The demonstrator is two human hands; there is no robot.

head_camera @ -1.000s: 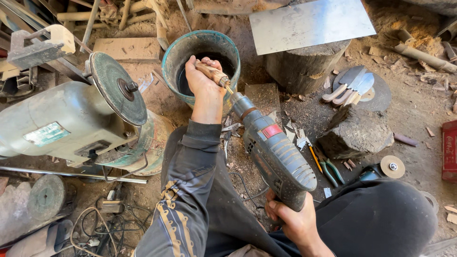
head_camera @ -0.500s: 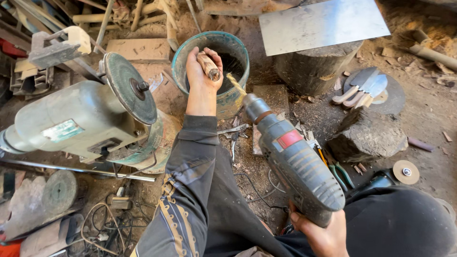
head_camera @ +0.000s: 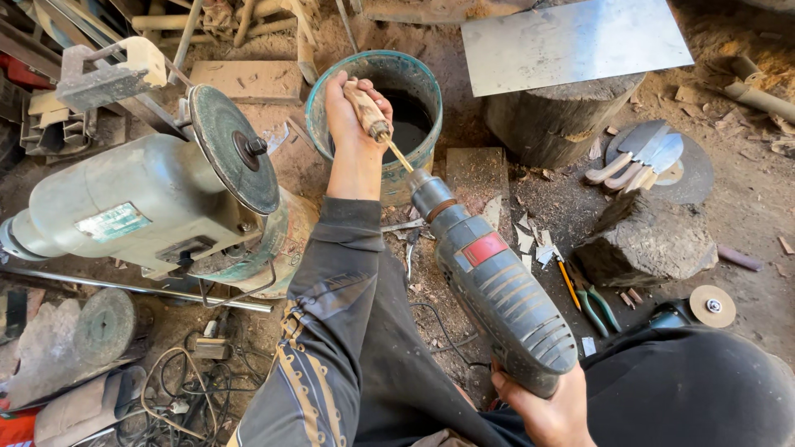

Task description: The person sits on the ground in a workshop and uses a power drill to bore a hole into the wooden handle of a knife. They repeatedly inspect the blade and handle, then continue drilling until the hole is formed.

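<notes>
Nearest the camera, the right hand [head_camera: 553, 407] grips the butt of the grey drill [head_camera: 495, 291], fingers wrapped under the handle; whether one rests on the trigger cannot be told, since the drill body hides them. The drill slants up and away over the person's lap, and its thin bit [head_camera: 399, 156] runs straight into the end of the wooden handle [head_camera: 364, 109].

Further out, the left hand [head_camera: 348, 124] holds that handle with its fingers closed tight around the middle, thumb on top, so that the handle sits just above the near rim of the bucket [head_camera: 331, 93] of dark liquid.

To do this well, the bit and the handle should stay on one line; any sideways lean of the drill would likely push the hole off centre or split the wood. The left hand's grip looks close to the entry point, so a firm wrist and fingers kept back from the bit seem wise. Light, steady pressure from the right hand should be enough.

To the left stands the bench grinder [head_camera: 157, 207] with its round disc [head_camera: 233, 159]. Beyond the bucket, a metal sheet [head_camera: 571, 37] lies on a stump [head_camera: 555, 124], and a few finished knives [head_camera: 638, 157] lie on the ground at right, well apart from the hands.
</notes>
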